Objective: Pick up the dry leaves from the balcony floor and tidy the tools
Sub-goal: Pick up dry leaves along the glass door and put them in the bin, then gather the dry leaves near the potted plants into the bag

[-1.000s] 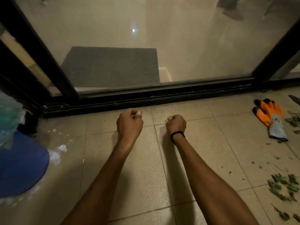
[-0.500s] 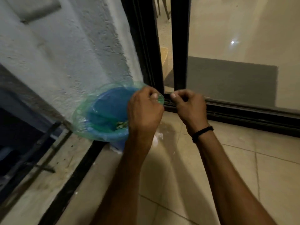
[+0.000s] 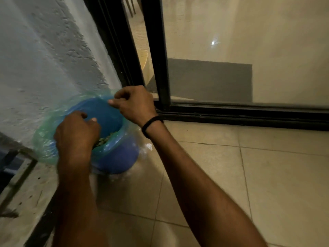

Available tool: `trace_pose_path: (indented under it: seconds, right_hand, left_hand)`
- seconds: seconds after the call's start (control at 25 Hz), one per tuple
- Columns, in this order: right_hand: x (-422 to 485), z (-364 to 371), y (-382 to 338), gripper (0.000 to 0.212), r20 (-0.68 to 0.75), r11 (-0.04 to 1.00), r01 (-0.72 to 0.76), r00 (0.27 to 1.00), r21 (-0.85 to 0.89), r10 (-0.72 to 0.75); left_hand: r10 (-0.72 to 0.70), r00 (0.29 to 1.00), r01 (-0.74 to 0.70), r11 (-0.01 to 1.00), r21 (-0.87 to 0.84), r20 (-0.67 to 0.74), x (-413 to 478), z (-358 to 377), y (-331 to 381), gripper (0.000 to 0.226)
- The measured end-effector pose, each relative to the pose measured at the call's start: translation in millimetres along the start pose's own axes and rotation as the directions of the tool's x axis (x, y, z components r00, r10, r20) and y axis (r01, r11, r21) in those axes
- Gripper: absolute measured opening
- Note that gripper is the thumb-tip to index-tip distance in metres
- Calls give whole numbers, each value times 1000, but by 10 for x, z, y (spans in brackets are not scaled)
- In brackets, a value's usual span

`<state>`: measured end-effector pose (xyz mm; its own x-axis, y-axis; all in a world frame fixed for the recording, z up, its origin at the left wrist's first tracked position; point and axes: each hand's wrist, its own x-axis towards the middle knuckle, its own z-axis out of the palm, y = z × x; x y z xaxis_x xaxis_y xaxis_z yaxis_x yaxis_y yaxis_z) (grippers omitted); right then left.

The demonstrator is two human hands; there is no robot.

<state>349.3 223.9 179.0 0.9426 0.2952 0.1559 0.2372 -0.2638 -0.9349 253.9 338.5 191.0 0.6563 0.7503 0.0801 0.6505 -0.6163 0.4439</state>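
Both hands are now reaching over the blue bin (image 3: 117,157), left hand (image 3: 76,134) and right hand (image 3: 135,106) curled shut, risking leaves (image 3: 103,139) spilling beside it if the liner (image 3: 44,145) slips.

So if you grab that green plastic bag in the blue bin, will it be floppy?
Probably very floppy: the green bag looks thin, see-through and crinkled where it folds over the blue bin. Likely light too, since only a few leaves show inside. It might tear if yanked.
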Motion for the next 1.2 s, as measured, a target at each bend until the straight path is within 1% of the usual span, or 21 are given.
trace_pose_path:
  seconds: [0.08,0.12,0.2,0.24,0.28,0.32,0.4,0.48,0.56,0.64,0.72,0.8,0.92,1.0,1.08,1.16,1.2]
  right_hand:
    - [-48,-60,13,28,44,1000,-10,999,8,10]
    - [-78,-90,31,28,55,1000,-10,998,12,10]
    - [-104,-135,86,23,29,998,-35,999,53,34]
    - [-115,-195,120,19,-7,994,-59,998,91,60]
    - [-128,-270,161,16,-55,990,-85,994,115,92]
    - [-146,-392,225,14,-115,988,-103,987,113,116]
    - [-229,-700,349,14,-236,990,-133,961,49,141]
    - [-376,-1059,537,16,-347,981,-192,920,9,184]
    - [-596,-1443,777,17,-456,965,-263,860,-13,229]
    - [-847,-1807,1045,16,-555,944,-331,785,1,276]
    - [-1150,-2159,1319,15,-644,918,-396,695,28,320]
    - [-1471,-2473,1575,14,-708,889,-453,607,64,360]
    - [-1975,-2885,1912,13,-776,841,-523,470,140,421]
    - [-2309,-3117,2127,11,-806,804,-564,379,189,455]
    - [-2657,-3309,2352,9,-838,758,-605,262,243,478]
    - [-3032,-3485,2584,8,-866,703,-641,116,308,486]
    - [-3207,-3554,2680,8,-877,677,-660,54,327,477]
  left_hand:
    - [19,999,-18,999,-37,26,-35,14,93,40]
    - [36,998,-34,997,-62,44,-56,51,124,41]
    - [108,994,-105,983,-152,13,37,268,43,53]
    - [130,991,-127,971,-202,2,45,393,36,57]
    - [167,986,-159,959,-236,13,7,484,80,57]
    - [221,975,-206,944,-259,31,-88,556,209,52]
    - [307,950,-277,908,-315,50,-523,442,707,43]
    - [413,906,-357,863,-358,93,-843,508,1097,35]
    - [493,857,-424,838,-342,146,-1109,746,1400,28]
    - [545,814,-465,818,-337,199,-1378,1017,1647,29]
    - [598,758,-506,791,-343,260,-1668,1309,1849,30]
    - [650,699,-554,756,-350,298,-1968,1611,1996,32]
    - [734,579,-622,679,-389,356,-2507,2025,2182,34]
    - [764,503,-652,642,-403,403,-2857,2291,2259,34]
    - [810,385,-692,570,-442,442,-3237,2538,2306,35]
    - [850,233,-714,480,-510,473,-3682,2791,2355,35]
    - [859,168,-718,443,-536,485,-3889,2891,2373,35]
